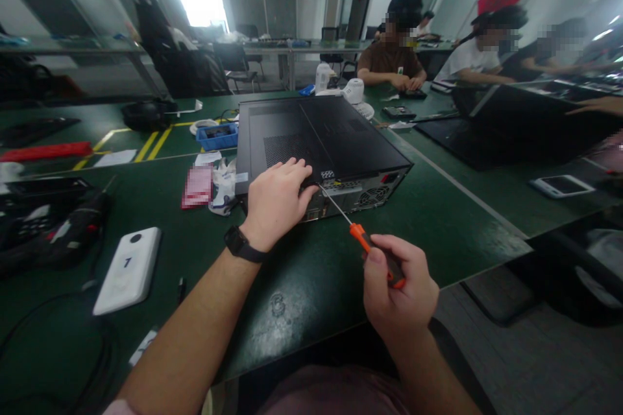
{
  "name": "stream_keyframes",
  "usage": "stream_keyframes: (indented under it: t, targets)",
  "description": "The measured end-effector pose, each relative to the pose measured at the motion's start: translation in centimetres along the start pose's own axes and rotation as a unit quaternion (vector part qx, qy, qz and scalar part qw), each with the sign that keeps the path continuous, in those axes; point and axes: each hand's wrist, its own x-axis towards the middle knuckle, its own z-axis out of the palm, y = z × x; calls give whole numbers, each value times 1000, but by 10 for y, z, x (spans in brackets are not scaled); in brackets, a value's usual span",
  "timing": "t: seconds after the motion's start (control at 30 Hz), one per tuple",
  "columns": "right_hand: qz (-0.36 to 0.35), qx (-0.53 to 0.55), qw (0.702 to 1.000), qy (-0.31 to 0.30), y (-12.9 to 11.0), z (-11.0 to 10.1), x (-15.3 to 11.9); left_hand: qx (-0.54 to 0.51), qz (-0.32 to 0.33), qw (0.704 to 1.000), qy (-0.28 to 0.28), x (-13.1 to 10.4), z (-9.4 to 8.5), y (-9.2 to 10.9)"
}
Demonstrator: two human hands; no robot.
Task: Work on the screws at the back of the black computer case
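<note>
A black desktop computer case (335, 126) lies on its side on the green table, its rear panel with the fan grille (374, 196) facing me. My left hand (277, 194) rests on the top near the rear edge, fingers stretched out and thumb at the edge. An orange and dark-grey screwdriver (360, 237) is gripped by its handle in my right hand (402, 285). Its thin shaft points up and left to the rear edge, beside my left thumb. Whether the tip touches a screw is too small to tell.
A white power bank (129, 270) and a black tool with cables (53, 227) lie at left. Left of the case are a blue tray (217, 136) and a crumpled plastic bag (224, 185). A phone (562, 185) lies at right. Several people sit across the table.
</note>
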Motion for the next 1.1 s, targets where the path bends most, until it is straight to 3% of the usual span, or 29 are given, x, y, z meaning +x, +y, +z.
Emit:
stream_keyframes:
  t: [0.1, 0.33, 0.57, 0.83, 0.97, 1.1]
  targets:
    - [15, 5, 1000, -5, 0, -1, 0, -1, 0, 1000, -3, 0, 0, 0]
    - [-20, 38, 999, -14, -4, -1, 3, -6, -3, 1000, -7, 0, 0, -1]
    - [20, 23, 999, -12, -1, -1, 1, -1, -8, 1000, -11, 0, 1, -1]
    - [-26, 43, 999, -7, -3, 0, 5, -4, -10, 1000, -10, 0, 0, 1]
    - [-13, 9, 1000, 16, -1, 1, 1, -7, -9, 1000, -14, 0, -1, 1]
    - [15, 9, 1000, -7, 0, -1, 0, -4, -9, 1000, -13, 0, -1, 0]
